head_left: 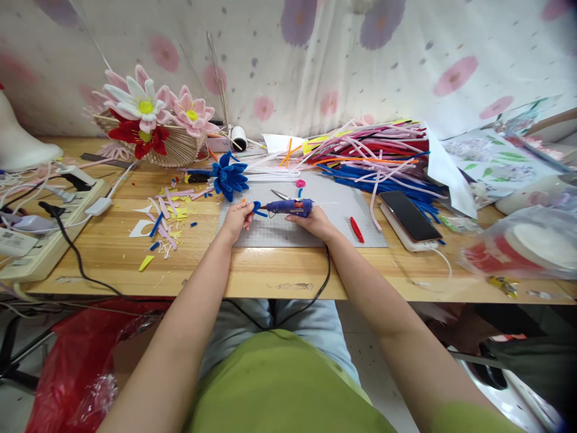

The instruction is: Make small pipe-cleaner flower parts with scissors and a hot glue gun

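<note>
My right hand (313, 221) is closed round a blue hot glue gun (291, 207), its nozzle pointing left. In my left hand (238, 220) a small looped piece of blue pipe cleaner (258, 208) is pinched between the fingers, right at the nozzle tip. I cannot tell whether nozzle and piece touch. Just beyond the left hand lies a blue pipe-cleaner flower (229, 176). Scissors (280, 194) lie partly hidden behind the glue gun on the grey cutting mat (256, 239). A red pen-like object (356, 230) rests on the mat's right part.
Bundled pipe cleaners (374, 153) pile up at the back. A phone (410, 215) lies on a white box at right. Scraps (169, 210) litter the left side, near a power strip (67, 222). A fan-shaped basket (174, 144) holds finished flowers. The glue gun's cord (325, 276) hangs over the edge.
</note>
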The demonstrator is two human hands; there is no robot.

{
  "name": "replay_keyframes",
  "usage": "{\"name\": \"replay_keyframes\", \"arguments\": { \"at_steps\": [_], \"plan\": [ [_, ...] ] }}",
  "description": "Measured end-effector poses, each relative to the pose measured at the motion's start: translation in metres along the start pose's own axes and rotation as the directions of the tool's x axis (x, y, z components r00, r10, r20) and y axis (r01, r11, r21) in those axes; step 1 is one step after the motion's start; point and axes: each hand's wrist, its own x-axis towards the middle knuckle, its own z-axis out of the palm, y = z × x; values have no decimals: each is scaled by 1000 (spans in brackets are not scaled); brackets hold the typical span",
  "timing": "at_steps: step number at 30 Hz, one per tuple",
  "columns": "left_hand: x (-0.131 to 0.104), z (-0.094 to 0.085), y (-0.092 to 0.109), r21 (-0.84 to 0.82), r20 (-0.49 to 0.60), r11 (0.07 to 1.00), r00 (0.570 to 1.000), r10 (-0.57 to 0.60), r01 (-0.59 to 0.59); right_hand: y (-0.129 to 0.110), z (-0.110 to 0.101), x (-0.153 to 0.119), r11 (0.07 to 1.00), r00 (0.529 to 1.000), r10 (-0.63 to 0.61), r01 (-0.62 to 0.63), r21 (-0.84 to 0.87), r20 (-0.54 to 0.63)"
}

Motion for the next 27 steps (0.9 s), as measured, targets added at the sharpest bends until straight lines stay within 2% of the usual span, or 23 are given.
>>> {"name": "replay_keyframes", "arguments": {
  "at_steps": [8,12,15,19,22,24,27],
  "plan": [
    [0,0,0,16,-6,1000,1000,-20,20,8,-5,1,998,998,51,-50,40,-41],
    [-2,2,3,25,-13,999,999,-40,40,10,-15,2,982,988,83,-59,178,-129],
    [-2,2,2,20,-16,1000,1000,-24,24,3,-20,0,944,973,161,-104,314,-162],
    [-1,3,-1,-12,-52,1000,998,28,-29,-7,-12,-1,778,980,199,-163,606,8],
    [0,3,-3,-26,-89,997,994,64,-67,-5,-2,3,709,971,215,-230,667,106],
    [0,3,-4,-33,-99,996,992,78,-81,1,0,9,720,969,242,-219,659,59],
    [0,3,-5,-41,-100,995,991,86,-91,13,-8,18,782,965,243,-135,609,-97]
  ]
}}
